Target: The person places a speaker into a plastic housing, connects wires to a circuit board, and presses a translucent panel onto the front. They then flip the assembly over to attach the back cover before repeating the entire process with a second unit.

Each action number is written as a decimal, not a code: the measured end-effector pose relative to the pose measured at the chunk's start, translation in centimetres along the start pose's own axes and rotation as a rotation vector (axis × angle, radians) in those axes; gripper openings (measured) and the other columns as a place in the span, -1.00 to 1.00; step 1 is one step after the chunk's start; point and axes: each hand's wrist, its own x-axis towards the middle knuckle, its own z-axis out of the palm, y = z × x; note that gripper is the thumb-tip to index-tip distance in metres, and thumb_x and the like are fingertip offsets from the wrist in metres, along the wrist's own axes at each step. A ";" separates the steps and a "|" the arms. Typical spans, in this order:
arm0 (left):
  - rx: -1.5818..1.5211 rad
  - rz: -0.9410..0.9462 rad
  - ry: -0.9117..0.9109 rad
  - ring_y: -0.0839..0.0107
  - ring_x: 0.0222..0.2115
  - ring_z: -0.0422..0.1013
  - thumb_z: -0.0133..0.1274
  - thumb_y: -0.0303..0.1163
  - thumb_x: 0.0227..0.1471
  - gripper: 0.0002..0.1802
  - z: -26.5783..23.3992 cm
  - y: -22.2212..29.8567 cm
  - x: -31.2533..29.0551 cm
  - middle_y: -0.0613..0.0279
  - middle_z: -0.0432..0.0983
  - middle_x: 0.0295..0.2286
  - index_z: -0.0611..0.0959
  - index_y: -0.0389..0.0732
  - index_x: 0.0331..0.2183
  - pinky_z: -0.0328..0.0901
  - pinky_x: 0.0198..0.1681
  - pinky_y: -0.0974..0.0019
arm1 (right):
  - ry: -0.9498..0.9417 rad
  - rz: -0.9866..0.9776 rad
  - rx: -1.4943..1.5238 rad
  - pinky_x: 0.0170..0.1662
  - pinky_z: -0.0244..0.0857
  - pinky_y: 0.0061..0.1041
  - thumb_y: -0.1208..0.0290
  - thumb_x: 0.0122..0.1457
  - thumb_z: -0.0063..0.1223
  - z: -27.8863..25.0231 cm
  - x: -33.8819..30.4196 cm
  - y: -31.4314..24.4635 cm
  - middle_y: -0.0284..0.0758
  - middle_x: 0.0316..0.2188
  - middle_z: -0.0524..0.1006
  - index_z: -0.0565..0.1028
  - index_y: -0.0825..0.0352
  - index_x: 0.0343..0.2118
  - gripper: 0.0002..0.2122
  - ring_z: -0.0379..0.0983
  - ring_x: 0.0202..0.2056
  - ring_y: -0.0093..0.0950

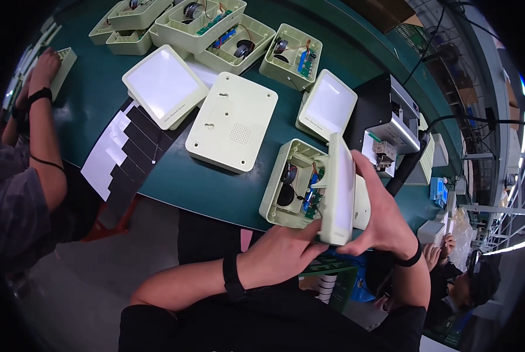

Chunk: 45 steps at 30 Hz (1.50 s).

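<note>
One face-down unit (232, 123) lies on the counter (177, 179); right of it sits the open housing (276, 182), wires and green board (313, 202) exposed. Step, probably: closing it up, not yet seated. Next move likely calls for tipping the front cover (337, 193) level, wires clear. Left hand (279, 255) low, fingers extended at the cover's lower end; can't tell whether it pinches. Cover stands steeply tilted over housing's right side. Right hand (385, 217) grasps it, fingers high, thumb low.
</note>
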 end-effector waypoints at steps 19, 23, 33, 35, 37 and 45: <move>0.400 -0.034 -0.051 0.07 -0.69 0.54 0.10 -0.25 0.33 -0.74 -1.5 -2.2 -2.2 0.05 0.55 -0.67 0.63 -0.26 -0.28 0.42 -0.64 0.07 | -0.054 0.021 -0.319 0.37 0.23 -0.03 0.00 -0.39 0.68 2.3 2.4 -2.1 0.18 0.38 0.19 0.11 0.37 0.44 0.29 0.20 0.36 0.17; 0.389 -0.036 -0.052 0.07 -0.68 0.54 0.10 -0.25 0.33 -0.74 -1.5 -2.3 -2.1 0.04 0.55 -0.67 0.62 -0.28 -0.26 0.43 -0.63 0.07 | -0.050 0.012 -0.321 0.36 0.23 -0.03 0.00 -0.40 0.68 2.3 2.5 -2.1 0.18 0.38 0.19 0.11 0.37 0.43 0.29 0.21 0.35 0.17; 0.354 -0.030 -0.063 0.05 -0.65 0.57 0.10 -0.27 0.33 -0.73 -1.7 -2.3 -2.0 0.01 0.56 -0.65 0.57 -0.32 -0.20 0.47 -0.60 0.09 | -0.054 0.013 -0.418 0.36 0.21 -0.02 0.01 -0.43 0.69 2.2 2.7 -2.4 0.17 0.37 0.20 0.14 0.36 0.43 0.29 0.24 0.33 0.18; 0.348 -0.024 -0.060 0.05 -0.65 0.57 0.10 -0.27 0.33 -0.73 -1.7 -2.3 -2.0 0.01 0.56 -0.65 0.56 -0.33 -0.19 0.47 -0.60 0.09 | -0.061 0.009 -0.422 0.36 0.21 -0.02 0.01 -0.43 0.69 1.9 2.8 -2.4 0.17 0.37 0.20 0.14 0.36 0.43 0.29 0.24 0.33 0.18; 0.353 -0.034 -0.070 0.05 -0.64 0.57 0.10 -0.28 0.33 -0.73 -1.8 -2.1 -2.0 0.01 0.56 -0.65 0.55 -0.33 -0.17 0.48 -0.59 0.09 | -0.072 0.002 -0.429 0.35 0.21 -0.02 0.00 -0.44 0.69 1.8 2.9 -2.5 0.16 0.37 0.20 0.14 0.36 0.43 0.29 0.23 0.33 0.18; 0.401 -0.064 -0.078 0.08 -0.63 0.56 0.17 -0.25 0.28 -0.70 -1.4 -2.2 -2.3 0.08 0.58 -0.62 0.60 -0.29 -0.14 0.44 -0.57 0.11 | -0.059 0.016 -0.457 0.34 0.22 -0.01 -0.05 -0.43 0.68 2.5 2.7 -2.8 0.16 0.37 0.20 0.15 0.35 0.44 0.30 0.24 0.32 0.19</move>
